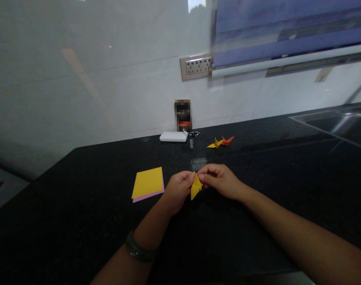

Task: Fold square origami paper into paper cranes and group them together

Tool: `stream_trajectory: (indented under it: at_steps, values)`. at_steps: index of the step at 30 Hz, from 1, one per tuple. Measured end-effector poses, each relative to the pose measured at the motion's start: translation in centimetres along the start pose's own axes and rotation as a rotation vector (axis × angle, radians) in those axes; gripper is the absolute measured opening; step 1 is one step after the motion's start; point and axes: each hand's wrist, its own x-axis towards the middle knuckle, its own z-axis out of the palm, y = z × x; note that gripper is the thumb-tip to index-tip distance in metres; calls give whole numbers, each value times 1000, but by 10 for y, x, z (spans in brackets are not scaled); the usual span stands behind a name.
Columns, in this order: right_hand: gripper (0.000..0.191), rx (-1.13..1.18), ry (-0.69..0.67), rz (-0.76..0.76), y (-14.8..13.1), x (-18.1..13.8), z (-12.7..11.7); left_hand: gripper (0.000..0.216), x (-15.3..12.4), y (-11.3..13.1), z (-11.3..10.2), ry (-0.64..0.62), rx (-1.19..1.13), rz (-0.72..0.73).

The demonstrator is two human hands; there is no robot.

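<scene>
A small folded piece of yellow paper (pixel 195 187) hangs between my two hands above the black counter (pixel 79 221). My left hand (pixel 178 189) pinches its left side with thumb and fingers closed. My right hand (pixel 219 180) pinches its upper tip from the right. To the left lies a stack of square sheets (pixel 148 183), yellow on top with a pink one showing beneath. Farther back stand a yellow paper crane (pixel 215 144) and an orange paper crane (pixel 227 140), side by side.
A white flat box (pixel 173 136) and a dark carton (pixel 183 115) sit by the tiled wall, below a wall socket (pixel 197 66). A sink (pixel 340 120) is set in the counter at the far right. A blurred blue window frame (pixel 287 35) hangs above.
</scene>
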Motion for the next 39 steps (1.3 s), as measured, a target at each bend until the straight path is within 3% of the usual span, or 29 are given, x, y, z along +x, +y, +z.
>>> stream_trajectory:
  at_steps: [9,15,20,29,39]
  values:
    - [11,-91,3,-32,6,1,-1,29,1,-2,-2,31,87,13]
    - [11,-404,36,-279,3,-1,-5,26,2,-1,-1,71,194,36]
    - [13,-630,-32,-424,-4,-3,-9,25,2,-3,-3,94,229,5]
    - [11,-796,-134,-452,-7,-4,-14,25,2,-3,-2,143,332,12]
    - [10,-882,-124,-487,-5,-2,-18,29,-2,-1,-1,26,105,-7]
